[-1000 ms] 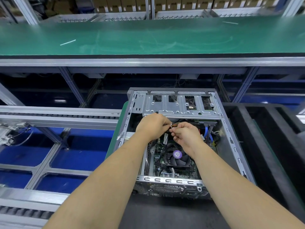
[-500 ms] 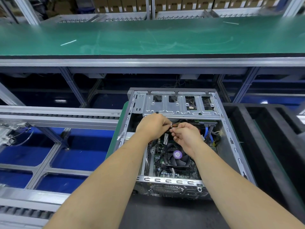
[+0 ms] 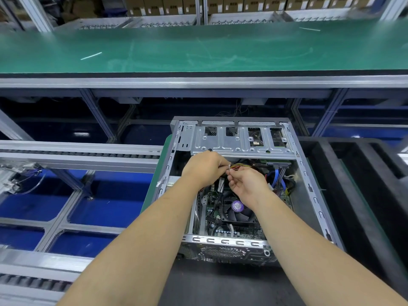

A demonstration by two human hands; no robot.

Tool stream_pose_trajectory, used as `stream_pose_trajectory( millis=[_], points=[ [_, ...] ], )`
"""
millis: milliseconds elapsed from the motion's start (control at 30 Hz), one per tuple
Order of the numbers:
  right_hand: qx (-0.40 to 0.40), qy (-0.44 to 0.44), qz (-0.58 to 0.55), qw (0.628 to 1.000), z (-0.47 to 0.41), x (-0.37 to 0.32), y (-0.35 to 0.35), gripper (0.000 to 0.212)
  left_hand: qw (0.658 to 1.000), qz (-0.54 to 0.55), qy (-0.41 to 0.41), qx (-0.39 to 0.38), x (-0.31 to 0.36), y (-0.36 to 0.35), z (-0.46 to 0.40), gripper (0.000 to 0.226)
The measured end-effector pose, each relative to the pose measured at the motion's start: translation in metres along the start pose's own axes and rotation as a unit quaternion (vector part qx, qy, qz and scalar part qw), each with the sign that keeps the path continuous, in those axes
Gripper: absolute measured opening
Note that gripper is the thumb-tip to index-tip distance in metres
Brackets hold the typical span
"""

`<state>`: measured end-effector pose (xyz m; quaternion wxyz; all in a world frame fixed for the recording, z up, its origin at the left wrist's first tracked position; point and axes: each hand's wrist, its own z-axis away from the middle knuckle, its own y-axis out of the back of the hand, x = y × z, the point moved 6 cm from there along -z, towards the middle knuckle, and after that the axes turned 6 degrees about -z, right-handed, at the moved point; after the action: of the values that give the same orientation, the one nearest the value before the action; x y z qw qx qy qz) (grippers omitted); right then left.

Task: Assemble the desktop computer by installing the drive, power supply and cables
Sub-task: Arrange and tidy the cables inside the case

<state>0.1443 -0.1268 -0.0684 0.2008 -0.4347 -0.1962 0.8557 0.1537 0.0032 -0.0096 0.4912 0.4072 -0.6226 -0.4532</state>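
The left hand (image 3: 205,167) and right hand (image 3: 247,184) are meeting over the open computer case (image 3: 313,191), fingers curled and pinching a small white connector (image 3: 229,167) between them. A red-and-yellow wire bundle (image 3: 241,166) is trailing from it toward the drive bracket (image 3: 238,140). Below the hands, the cooler fan (image 3: 237,209) is sitting on the motherboard, with blue cables (image 3: 276,180) hanging to the right. The case is lying on a dark mat beside the green conveyor (image 3: 198,49).

**Open case, cables in hand**

The grey computer case (image 3: 309,186) lies on its side, its open side up. A fan with a purple sticker (image 3: 237,207) sits on the motherboard. A red-and-yellow cable bundle (image 3: 240,166) crosses beneath the perforated drive bracket (image 3: 240,143); blue cables (image 3: 276,178) hang at right.
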Motion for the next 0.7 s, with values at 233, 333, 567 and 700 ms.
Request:
stream_pose_trajectory(
  millis=[233, 333, 567, 700],
  points=[
    [0.055, 0.148, 0.152, 0.976, 0.005, -0.015, 0.001, 0.030, 1.000, -0.004, -0.002, -0.007, 0.000, -0.001, 0.000, 0.020],
    [0.055, 0.147, 0.149, 0.976, 0.005, -0.017, 0.001, 0.028, 1.000, -0.008, -0.003, -0.005, 0.000, -0.002, -0.001, 0.021],
    [0.023, 0.113, 0.097, 0.989, 0.004, -0.012, 0.000, 0.023, 0.999, 0.024, 0.030, -0.020, -0.006, -0.003, -0.002, 0.020],
    [0.039, 0.151, 0.158, 0.975, 0.004, -0.016, 0.000, 0.021, 0.992, 0.099, 0.070, -0.044, -0.013, -0.006, -0.004, 0.012]
  ],
)
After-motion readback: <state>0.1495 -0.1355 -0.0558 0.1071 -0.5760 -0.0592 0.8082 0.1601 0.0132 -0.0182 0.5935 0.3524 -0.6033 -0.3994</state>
